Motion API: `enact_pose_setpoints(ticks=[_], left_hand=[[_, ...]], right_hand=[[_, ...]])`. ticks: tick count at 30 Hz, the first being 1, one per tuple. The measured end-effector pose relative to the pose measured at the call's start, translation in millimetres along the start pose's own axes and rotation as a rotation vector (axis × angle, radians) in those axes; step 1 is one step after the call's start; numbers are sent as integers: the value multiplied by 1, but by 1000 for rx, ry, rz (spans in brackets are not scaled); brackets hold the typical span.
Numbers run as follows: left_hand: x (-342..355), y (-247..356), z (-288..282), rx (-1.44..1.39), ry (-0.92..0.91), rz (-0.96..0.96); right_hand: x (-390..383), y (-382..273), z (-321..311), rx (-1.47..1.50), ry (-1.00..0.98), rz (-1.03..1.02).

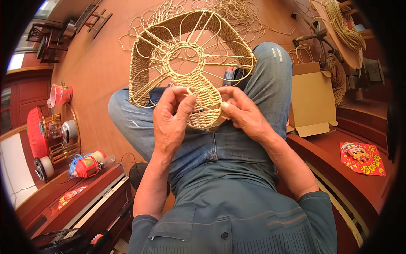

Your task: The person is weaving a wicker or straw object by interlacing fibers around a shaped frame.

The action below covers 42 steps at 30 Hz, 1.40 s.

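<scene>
A wicker piece [138,50] rests on my lap and knees, its braided outer wall curving round a small woven ring and several bare looped ribs. Below the ring, one petal-shaped section [207,94] is filled with straw-coloured weave. My left hand [171,116] is at this petal's left edge, thumb and forefinger closed on a short loop of straw cord [190,90]. At the opposite edge, my right hand [245,111] pinches the weave between thumb and fingers. The fingertips partly hide what lies under them.
Loose cord [239,15] lies tangled on the floor beyond the wicker piece. An open cardboard box [312,95] stands at my right, near a cord bundle [344,29] on a board. On the left are a red bucket [61,94] and a thermos-like container [89,164].
</scene>
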State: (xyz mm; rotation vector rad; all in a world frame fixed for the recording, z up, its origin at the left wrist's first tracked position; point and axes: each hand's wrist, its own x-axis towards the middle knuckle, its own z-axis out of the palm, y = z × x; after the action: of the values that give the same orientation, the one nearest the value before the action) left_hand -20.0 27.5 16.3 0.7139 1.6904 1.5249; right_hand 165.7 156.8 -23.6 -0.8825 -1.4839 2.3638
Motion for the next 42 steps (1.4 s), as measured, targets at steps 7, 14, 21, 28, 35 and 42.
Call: enact_pose_setpoints(ticks=[7, 14, 21, 28, 35, 42], left_hand=[[4, 4, 22, 582, -188, 341], [17, -10, 45, 837, -233, 559], [6, -14, 39, 684, -13, 484], [-9, -16, 24, 727, 61, 393], [-12, -14, 22, 802, 33, 382], [-12, -10, 12, 574, -4, 250]], right_hand=[[-10, -45, -26, 25, 110, 100], [-8, -74, -60, 254, 100, 55], [-19, -81, -76, 257, 379, -185], [-32, -31, -19, -107, 303, -67], [-4, 7, 18, -15, 208, 1], [9, 17, 25, -1, 231, -22]])
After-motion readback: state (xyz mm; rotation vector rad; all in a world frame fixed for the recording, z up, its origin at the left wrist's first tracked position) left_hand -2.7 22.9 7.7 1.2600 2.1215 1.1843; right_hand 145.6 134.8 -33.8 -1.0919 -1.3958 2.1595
